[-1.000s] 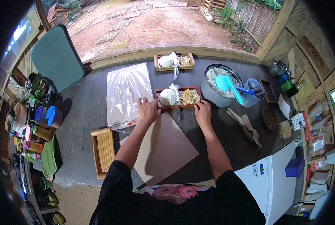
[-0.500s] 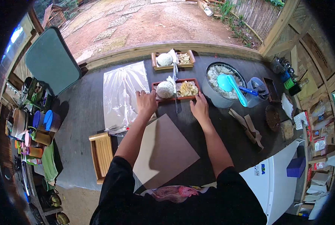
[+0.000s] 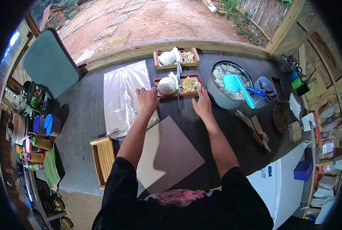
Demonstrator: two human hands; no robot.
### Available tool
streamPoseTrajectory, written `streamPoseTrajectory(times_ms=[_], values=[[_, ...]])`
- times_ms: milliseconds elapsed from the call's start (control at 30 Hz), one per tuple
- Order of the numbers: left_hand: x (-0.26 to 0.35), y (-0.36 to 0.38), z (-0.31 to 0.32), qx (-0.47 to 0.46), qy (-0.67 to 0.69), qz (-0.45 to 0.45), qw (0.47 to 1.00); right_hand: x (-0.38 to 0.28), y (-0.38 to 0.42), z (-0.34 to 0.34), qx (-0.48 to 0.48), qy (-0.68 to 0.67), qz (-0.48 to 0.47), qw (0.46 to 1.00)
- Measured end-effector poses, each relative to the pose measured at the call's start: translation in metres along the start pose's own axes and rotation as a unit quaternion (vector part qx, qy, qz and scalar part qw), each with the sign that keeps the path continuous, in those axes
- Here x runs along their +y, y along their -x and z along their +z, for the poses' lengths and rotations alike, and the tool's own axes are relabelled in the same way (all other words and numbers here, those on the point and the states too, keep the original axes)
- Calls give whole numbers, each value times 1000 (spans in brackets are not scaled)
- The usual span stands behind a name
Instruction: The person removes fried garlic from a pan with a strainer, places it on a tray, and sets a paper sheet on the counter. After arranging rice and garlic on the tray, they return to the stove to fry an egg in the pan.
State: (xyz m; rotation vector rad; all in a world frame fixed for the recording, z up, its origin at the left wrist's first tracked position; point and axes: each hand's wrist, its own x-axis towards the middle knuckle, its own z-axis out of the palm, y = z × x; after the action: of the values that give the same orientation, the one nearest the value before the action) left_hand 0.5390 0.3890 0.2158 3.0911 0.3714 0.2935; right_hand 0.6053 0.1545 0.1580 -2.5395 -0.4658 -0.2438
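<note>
My left hand (image 3: pixel 147 100) touches the left end of the nearer reddish wooden tray (image 3: pixel 171 96), its fingers spread. At the tray's right end rests my right hand (image 3: pixel 202 104), fingers apart. This tray carries a mound of white rice (image 3: pixel 167 86) on the left and a yellowish chopped food (image 3: pixel 190 84) on the right, with cutlery in white tissue between them. Just behind stands a lighter wooden tray (image 3: pixel 176 66) with similar rice and pale food. Brown paper (image 3: pixel 169 153) lies between my forearms.
Right of the trays stands a pot of rice (image 3: pixel 228 97) with a turquoise scoop (image 3: pixel 238 86). Plastic sheeting (image 3: pixel 125 96) lies at left, above another wooden tray (image 3: pixel 103 159). Folded brown paper (image 3: pixel 257 130) and a dark bowl (image 3: pixel 280 119) are at right.
The nearer tray has shifted slightly forward and left, with both hands still at its ends. The camera view has moved a little.
</note>
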Motion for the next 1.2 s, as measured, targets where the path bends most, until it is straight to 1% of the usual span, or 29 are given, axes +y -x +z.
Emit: streamPoseTrajectory(times_ms=[233,333,400,433,500,567,633,700,733,767,833,900,967,1000,1067,1200], values=[[0,2,0,-5,2,-13,1000,-1,1,2,-2,-1,-10,1000],[-2,14,-11,-7,39,-5,999,-5,8,-3,10,-15,-20,1000],[-5,29,-18,57,87,4,995,-10,21,-6,19,-34,-30,999],[-7,41,-21,59,85,1,995,-13,30,-9,23,-48,-44,998],[-12,66,-30,132,135,43,981,-22,49,-17,30,-63,-62,996],[-10,100,-43,132,155,39,978,-34,78,-25,3,-86,-66,994],[-5,139,-50,138,164,18,977,-40,106,-28,8,-93,-76,993],[-2,182,-50,132,161,29,978,-46,134,-31,-36,-117,-74,990],[-1,201,-47,88,178,13,980,-48,146,-33,-48,-100,-81,991],[2,221,-45,100,192,18,976,-50,158,-34,-50,-101,-84,990],[6,255,-41,84,174,12,981,-55,178,-37,-52,-67,-82,993],[9,280,-39,72,160,2,984,-61,190,-45,-72,-69,-80,992],[14,297,-38,61,145,-9,987,-66,199,-52,-114,-61,-80,988],[18,304,-37,42,148,-18,988,-68,203,-53,-116,-62,-83,988],[24,315,-33,8,146,-30,989,-69,212,-55,-142,-14,-119,983],[38,325,-32,24,159,-42,986,-65,229,-59,-122,-16,-140,982]])
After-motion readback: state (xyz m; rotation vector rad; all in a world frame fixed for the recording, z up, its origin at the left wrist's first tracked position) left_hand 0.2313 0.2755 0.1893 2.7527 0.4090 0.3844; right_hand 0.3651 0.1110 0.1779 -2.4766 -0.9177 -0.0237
